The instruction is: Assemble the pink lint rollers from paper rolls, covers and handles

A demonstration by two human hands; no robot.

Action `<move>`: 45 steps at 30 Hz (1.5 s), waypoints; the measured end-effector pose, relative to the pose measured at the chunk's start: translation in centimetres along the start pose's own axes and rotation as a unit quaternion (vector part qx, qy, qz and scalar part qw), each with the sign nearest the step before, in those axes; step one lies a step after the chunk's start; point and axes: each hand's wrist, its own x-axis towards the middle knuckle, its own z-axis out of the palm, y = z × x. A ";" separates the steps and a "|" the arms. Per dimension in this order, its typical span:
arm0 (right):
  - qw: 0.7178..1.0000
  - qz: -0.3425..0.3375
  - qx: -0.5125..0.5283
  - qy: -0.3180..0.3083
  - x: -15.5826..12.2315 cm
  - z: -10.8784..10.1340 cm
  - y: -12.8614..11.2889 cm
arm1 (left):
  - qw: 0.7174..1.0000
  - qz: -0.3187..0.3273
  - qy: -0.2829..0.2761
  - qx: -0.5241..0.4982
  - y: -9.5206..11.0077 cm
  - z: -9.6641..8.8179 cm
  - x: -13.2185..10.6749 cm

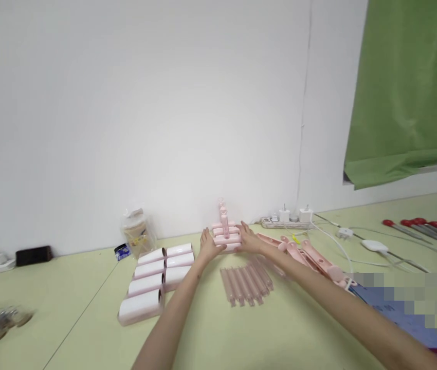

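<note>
Head view, one tabletop (68, 303), pale green, set against a white wall. Item: stack of pink pieces (226, 237), one stack, at the far edge by the wall, with an upright pink post rising from its middle. Left hand (207, 246): fingers spread, palm laid against the stack's left side. Right hand (248, 238): fingers spread, pressed flat to the stack's right side; the stack sits clasped between both, neither hand closed around it. Item: white rolls (157, 277), seven counted, lying in two columns just left of the left forearm, four in the nearer column and three in the farther. Item: clear pink rods (246, 281), roughly seven, exact count blurred, lying side by side between the two forearms. Item: pink handles (311, 256), a heap right of the right hand, count not readable. Item: power strip (285, 222), one, at the far edge, carrying two white plugs. Item: red-handled tools (424, 227), about four, toward the right edge. Item: clear bag (137, 232), one, by the wall. Item: green curtain (407, 87), one, upper right.
</note>
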 end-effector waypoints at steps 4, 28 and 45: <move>0.999 -0.041 0.018 -0.003 -6.2 -2.2 -1.2 | 0.995 0.063 0.017 0.080 -1.8 -7.8 -5.7; 0.795 0.139 0.566 -0.166 -19.1 2.2 -8.5 | 0.994 0.104 0.017 0.002 -2.3 -7.3 -21.3; 0.487 0.274 0.829 0.001 -16.9 2.7 -4.8 | 0.813 0.527 0.072 0.236 6.5 -2.4 -15.4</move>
